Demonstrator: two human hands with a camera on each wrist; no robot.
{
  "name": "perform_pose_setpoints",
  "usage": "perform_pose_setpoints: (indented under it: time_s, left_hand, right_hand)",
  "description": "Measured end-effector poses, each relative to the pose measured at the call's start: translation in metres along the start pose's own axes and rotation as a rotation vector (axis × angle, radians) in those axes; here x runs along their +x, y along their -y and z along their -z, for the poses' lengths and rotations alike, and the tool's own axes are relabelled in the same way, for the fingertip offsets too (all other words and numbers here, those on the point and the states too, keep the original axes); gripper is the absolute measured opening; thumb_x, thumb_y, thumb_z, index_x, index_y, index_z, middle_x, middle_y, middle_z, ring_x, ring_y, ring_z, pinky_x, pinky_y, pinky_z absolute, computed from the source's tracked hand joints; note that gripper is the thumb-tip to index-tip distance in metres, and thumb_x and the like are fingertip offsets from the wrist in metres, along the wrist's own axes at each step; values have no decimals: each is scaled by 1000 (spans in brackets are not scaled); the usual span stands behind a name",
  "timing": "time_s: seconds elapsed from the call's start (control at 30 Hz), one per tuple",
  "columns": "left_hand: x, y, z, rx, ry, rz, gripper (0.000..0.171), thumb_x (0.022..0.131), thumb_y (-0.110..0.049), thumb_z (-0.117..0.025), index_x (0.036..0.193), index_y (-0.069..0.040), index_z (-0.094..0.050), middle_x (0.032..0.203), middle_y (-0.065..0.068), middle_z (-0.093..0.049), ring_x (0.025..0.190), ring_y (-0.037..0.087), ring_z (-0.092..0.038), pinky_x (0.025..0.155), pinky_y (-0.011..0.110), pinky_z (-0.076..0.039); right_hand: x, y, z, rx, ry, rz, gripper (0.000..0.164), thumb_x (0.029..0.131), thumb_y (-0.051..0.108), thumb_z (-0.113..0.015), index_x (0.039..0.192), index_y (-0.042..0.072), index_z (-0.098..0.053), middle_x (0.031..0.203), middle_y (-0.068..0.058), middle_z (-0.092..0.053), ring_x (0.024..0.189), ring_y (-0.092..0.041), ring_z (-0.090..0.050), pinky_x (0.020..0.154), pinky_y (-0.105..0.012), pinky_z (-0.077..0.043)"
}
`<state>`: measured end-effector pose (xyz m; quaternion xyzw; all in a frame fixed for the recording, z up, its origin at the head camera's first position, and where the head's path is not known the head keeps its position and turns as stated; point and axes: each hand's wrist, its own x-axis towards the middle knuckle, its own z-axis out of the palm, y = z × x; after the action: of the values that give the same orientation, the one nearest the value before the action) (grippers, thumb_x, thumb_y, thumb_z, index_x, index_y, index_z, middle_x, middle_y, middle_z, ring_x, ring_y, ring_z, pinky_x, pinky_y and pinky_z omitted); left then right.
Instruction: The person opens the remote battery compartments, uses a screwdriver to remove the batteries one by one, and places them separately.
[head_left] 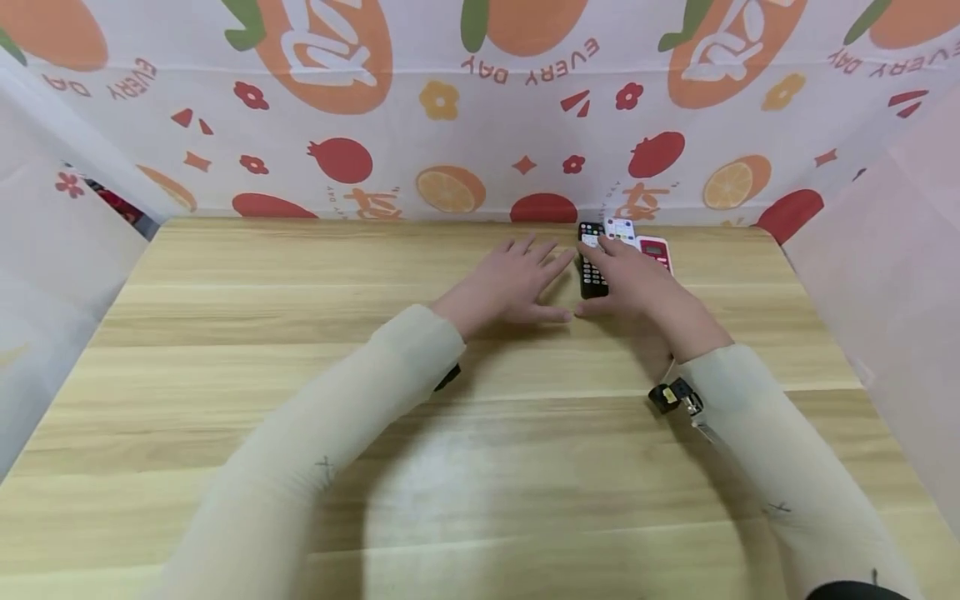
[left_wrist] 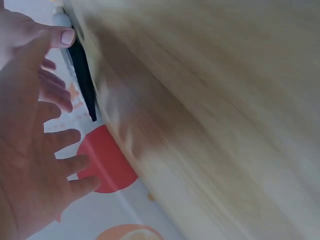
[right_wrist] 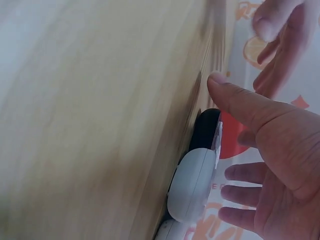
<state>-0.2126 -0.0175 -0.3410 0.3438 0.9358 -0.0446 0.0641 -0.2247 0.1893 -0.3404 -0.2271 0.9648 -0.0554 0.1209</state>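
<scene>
Three handheld devices lie side by side at the table's back edge: a black remote control (head_left: pixel 593 287), a white remote control (head_left: pixel 619 227) with coloured buttons, and a white device with a red face and small screen (head_left: pixel 657 250). My right hand (head_left: pixel 633 279) is spread over them, palm down, hiding part of each. Just left of the black remote, my left hand (head_left: pixel 517 285) hovers with fingers apart and its thumb tip close to the right thumb. In the right wrist view, the black remote (right_wrist: pixel 204 131) shows end-on, below the right hand's (right_wrist: pixel 280 165) straight fingers. Neither hand grips anything.
The wooden table (head_left: pixel 300 375) runs up to a fruit-print cloth (head_left: pixel 465 108) hanging behind it. Pale sheets (head_left: pixel 900 250) rise at both sides. A small camera (head_left: pixel 667 396) sits by the right wrist.
</scene>
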Motion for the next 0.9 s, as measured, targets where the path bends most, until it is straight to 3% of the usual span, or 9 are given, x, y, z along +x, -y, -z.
perform_pose_setpoints:
  time_s: [0.23,0.6,0.9]
  left_hand:
    - [11,1,-4,-10,47,28,91,78,-75,-38,148,-24,-10,151,10,-16,136,37,-13,106,52,-17]
    - [18,1,-11,-12,50,31,93,80,-71,-41,148,-18,-8,150,14,-16,136,36,-15,105,51,-21]
    - [10,-1,-12,-32,32,7,89,83,-68,-40,148,-17,-5,152,13,-12,136,37,-14,105,51,-22]
  right_hand:
    - [8,-3,-3,-47,38,-5,93,68,64,-66,144,25,-30,148,-15,-25,132,-39,-24,101,-58,-24]
    - [5,3,-4,-51,-71,78,74,70,50,-74,133,22,-47,129,-9,-52,112,-34,-47,95,-50,-34]
    - [-11,10,-5,115,-80,102,64,79,37,-69,137,25,-43,114,-3,-58,86,-20,-51,77,-37,-42]
